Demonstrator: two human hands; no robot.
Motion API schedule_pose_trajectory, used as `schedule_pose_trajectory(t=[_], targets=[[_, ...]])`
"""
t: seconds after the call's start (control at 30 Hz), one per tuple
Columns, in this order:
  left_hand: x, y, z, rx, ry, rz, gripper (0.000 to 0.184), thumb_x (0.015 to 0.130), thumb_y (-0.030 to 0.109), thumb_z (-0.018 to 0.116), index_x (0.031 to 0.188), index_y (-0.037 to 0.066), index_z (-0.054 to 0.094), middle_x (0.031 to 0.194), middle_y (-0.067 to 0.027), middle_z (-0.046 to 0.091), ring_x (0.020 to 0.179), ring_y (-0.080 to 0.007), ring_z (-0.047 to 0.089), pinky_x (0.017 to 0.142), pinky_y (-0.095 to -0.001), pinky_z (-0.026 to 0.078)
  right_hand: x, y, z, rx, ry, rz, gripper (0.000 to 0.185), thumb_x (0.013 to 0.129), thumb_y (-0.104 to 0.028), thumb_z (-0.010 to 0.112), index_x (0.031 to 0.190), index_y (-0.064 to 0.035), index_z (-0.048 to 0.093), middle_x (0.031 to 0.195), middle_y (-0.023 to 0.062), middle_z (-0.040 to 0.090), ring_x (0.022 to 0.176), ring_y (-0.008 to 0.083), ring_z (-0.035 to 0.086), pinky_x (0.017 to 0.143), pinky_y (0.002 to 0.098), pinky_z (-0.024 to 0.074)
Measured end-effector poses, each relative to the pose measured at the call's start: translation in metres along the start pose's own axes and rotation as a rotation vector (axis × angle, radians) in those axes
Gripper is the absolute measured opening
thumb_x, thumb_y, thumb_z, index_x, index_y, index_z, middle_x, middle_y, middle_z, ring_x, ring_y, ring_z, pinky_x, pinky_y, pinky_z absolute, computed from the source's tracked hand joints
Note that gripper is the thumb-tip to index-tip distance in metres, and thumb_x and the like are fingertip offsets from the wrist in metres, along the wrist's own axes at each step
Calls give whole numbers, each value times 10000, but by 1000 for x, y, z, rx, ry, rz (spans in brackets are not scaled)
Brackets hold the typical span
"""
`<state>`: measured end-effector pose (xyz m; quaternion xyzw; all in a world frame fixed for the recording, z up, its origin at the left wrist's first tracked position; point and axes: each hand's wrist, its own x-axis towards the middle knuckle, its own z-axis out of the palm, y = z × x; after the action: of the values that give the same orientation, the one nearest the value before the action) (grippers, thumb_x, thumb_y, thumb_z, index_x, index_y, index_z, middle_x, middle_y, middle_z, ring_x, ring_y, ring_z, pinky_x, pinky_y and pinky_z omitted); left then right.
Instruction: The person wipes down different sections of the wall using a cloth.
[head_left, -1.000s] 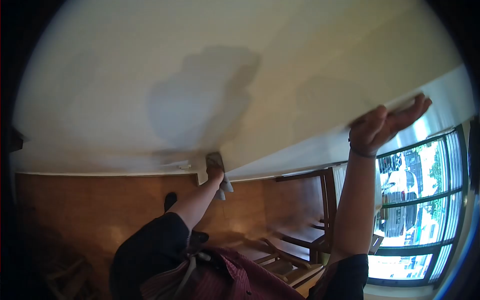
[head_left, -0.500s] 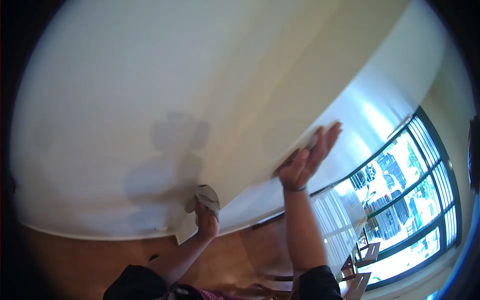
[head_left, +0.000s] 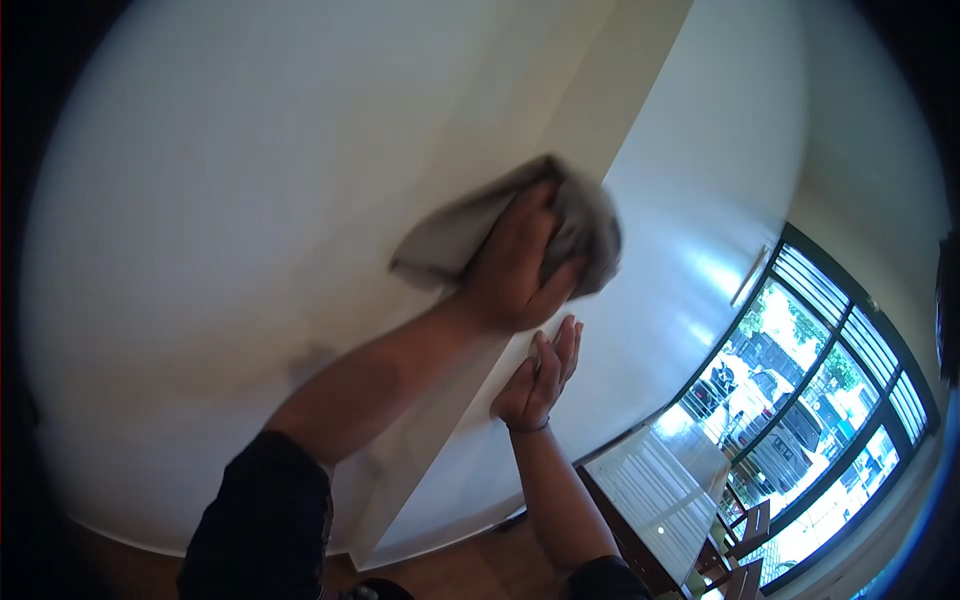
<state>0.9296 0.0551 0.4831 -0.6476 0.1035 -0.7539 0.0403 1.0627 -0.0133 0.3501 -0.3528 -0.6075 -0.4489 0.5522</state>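
Note:
A grey cloth [head_left: 440, 240] is bunched under my left hand [head_left: 515, 260], which presses it against the pale wall [head_left: 250, 200] near a corner edge. Part of the cloth fans out to the left of the fingers and part bulges to the right; it is blurred. Lower down, my right hand [head_left: 542, 378] rests at the wall's corner edge, palm toward the wall, fingers extended, with a thin band at the wrist. No object shows in it.
A glossy table [head_left: 655, 490] stands at the lower right, with wooden chairs [head_left: 748, 530] beside it. Behind them is a dark-framed window [head_left: 830, 370] with vehicles outside. Brown floor [head_left: 450, 568] shows at the bottom.
My left hand has risen with the cloth from low on the wall to well above my right hand. The view has tilted up, and my right hand appears further left and lower.

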Motion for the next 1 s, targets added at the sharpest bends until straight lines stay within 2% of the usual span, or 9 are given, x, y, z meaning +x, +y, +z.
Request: schedule_pose_trajectory(t=[0.17, 0.27, 0.47, 0.57, 0.6, 0.67, 0.83, 0.93, 1.0], targets=[[144, -46, 35, 114, 114, 176, 579, 900, 322, 732, 1287, -36, 493, 1393, -337, 486, 1305, -492, 485, 1112, -502, 399, -3, 0, -2, -23, 1, -10, 336, 954, -80, 460, 1246, 0, 606, 1515, 337, 451, 1454, 522, 361, 1196, 583, 251], [242, -57, 27, 33, -56, 3, 643, 850, 411, 757, 1278, -9, 524, 1357, -287, 519, 1280, -444, 508, 1073, -483, 439, -4, 2, -1, -2, 1, 0, 328, 964, -94, 459, 1241, 9, 601, 1513, 342, 449, 1448, 532, 363, 1192, 599, 253], [235, -54, 22, -186, -101, -140, 706, 932, 354, 593, 1499, -13, 387, 1504, -293, 456, 1392, -420, 468, 1157, -486, 387, -2, 3, 0, -21, -12, 2, 326, 993, -114, 447, 1253, 33, 577, 1520, 348, 433, 1451, 542, 347, 1193, 617, 260], [127, -25, 4, -89, -87, -168, 666, 960, 337, 559, 1481, -46, 401, 1445, -311, 489, 1355, -431, 487, 1165, -501, 369, 0, 2, 4, -3, -6, -2, 339, 1018, -133, 430, 1276, 48, 555, 1527, 347, 418, 1463, 524, 335, 1211, 619, 253], [81, -32, 10, -89, 71, -40, 751, 778, 466, 785, 1337, 40, 520, 1358, -257, 520, 1272, -420, 509, 1043, -495, 467, 0, 1, 4, 4, -5, 4, 347, 1023, -140, 428, 1284, 53, 550, 1528, 347, 417, 1468, 515, 333, 1217, 617, 248], [-38, -3, -5, -4, 75, -82, 784, 792, 375, 781, 1452, 91, 468, 1420, -277, 462, 1318, -506, 453, 1084, -556, 427, -10, 8, 3, 57, -2, 48, 392, 1027, -186, 447, 1320, 54, 546, 1566, 320, 381, 1485, 475, 329, 1230, 602, 232], [-298, 119, -57, -17, -72, -614, 738, 894, 405, 685, 1418, -52, 437, 1489, -341, 389, 1357, -535, 414, 1161, -615, 286, 4, 15, -3, -225, -120, -330, 408, 1109, -247, 395, 1441, -15, 449, 1527, 225, 427, 1491, 443, 337, 1236, 613, 263], [-419, 182, -70, -48, -14, -921, 558, 968, 290, 580, 1406, -31, 451, 1473, -275, 393, 1364, -442, 400, 1183, -535, 260, 12, 8, 4, -315, -100, -341, 422, 1106, -267, 418, 1403, 17, 514, 1455, 233, 505, 1410, 409, 455, 1181, 549, 382], [-476, 209, -96, -1, -425, -1381, 425, 990, 205, 542, 1362, 7, 489, 1427, -199, 464, 1372, -322, 416, 1178, -500, 268, 9, 6, 8, -479, -101, -208, 412, 1104, -264, 438, 1351, 38, 570, 1366, 211, 586, 1292, 337, 567, 1109, 480, 475]])
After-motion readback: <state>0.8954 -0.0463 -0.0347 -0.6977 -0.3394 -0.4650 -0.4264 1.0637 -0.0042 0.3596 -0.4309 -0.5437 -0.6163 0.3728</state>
